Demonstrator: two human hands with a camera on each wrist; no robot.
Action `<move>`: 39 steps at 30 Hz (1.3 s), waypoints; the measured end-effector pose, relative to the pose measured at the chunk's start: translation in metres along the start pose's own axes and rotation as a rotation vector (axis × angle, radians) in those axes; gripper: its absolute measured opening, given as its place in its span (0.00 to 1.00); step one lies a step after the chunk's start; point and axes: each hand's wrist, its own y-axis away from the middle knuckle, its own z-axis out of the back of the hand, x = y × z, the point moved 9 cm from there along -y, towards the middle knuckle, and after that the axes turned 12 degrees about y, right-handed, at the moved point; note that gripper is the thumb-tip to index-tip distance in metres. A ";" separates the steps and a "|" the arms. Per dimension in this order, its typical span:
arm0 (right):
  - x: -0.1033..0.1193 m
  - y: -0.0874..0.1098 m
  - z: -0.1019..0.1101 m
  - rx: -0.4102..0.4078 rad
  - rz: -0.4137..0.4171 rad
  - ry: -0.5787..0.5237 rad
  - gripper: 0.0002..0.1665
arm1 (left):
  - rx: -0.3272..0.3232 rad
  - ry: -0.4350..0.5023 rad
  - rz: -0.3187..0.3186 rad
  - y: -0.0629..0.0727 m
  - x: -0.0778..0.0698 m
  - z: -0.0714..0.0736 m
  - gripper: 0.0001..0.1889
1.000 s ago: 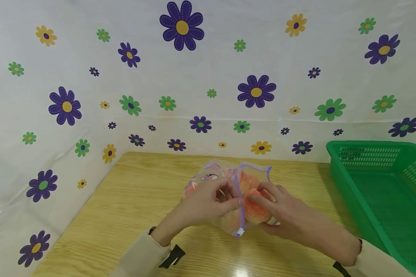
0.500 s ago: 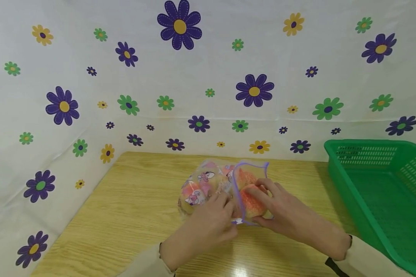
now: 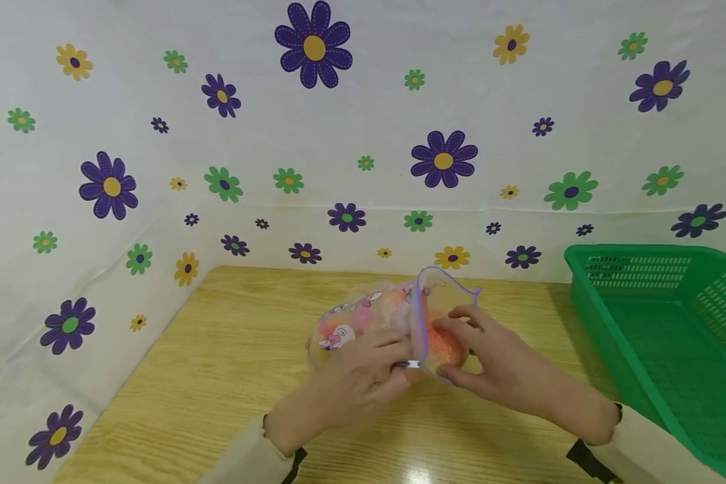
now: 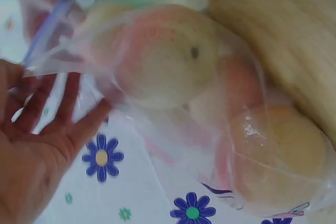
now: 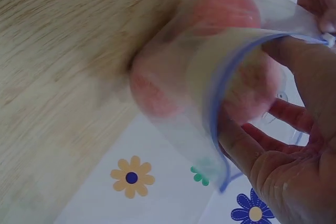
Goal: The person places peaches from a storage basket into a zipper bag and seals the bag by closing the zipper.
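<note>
A clear slider bag with cartoon prints and a purple zip edge lies on the table, with several peaches inside. My left hand grips the bag's near edge beside the white slider. The mouth of the bag gapes toward my right hand, whose thumb and fingers hold a peach in the opening. In the right wrist view the fingers reach past the purple rim around that peach. Through the film in the left wrist view, a peach and others press against the plastic.
A green plastic basket stands on the right side of the wooden table. Behind and to the left hangs a white cloth printed with flowers.
My left hand has shifted from the middle of the bag's mouth to its near edge by the slider. The far rim has risen, and the peach in my right hand sits further inside.
</note>
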 end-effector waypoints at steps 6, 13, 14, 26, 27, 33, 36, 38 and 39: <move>0.006 -0.003 0.023 -0.051 -0.032 -0.079 0.25 | -0.267 0.233 0.110 0.002 0.017 0.044 0.12; 0.002 0.000 0.063 -0.225 -0.005 0.023 0.28 | -0.436 0.329 0.370 0.018 0.049 0.070 0.15; -0.001 0.002 0.067 -0.235 -0.009 0.058 0.28 | -0.441 0.339 0.398 0.019 0.053 0.071 0.15; -0.029 0.009 0.038 -0.092 -0.049 0.223 0.11 | -0.443 0.501 0.473 0.020 0.067 0.066 0.09; -0.028 0.009 0.039 -0.132 -0.035 0.225 0.09 | -0.435 0.520 0.464 0.019 0.067 0.065 0.08; -0.024 0.011 0.053 -0.286 -0.042 0.256 0.09 | -0.378 0.485 0.308 0.013 0.054 0.071 0.09; -0.023 0.011 0.074 -0.362 -0.071 0.279 0.09 | -0.512 0.439 0.284 0.017 0.052 0.092 0.07; -0.021 0.010 0.090 -0.415 -0.082 0.288 0.10 | -0.644 0.414 0.308 0.021 0.055 0.109 0.07; -0.019 0.009 0.098 -0.442 -0.087 0.298 0.11 | -0.703 0.407 0.327 0.024 0.056 0.115 0.08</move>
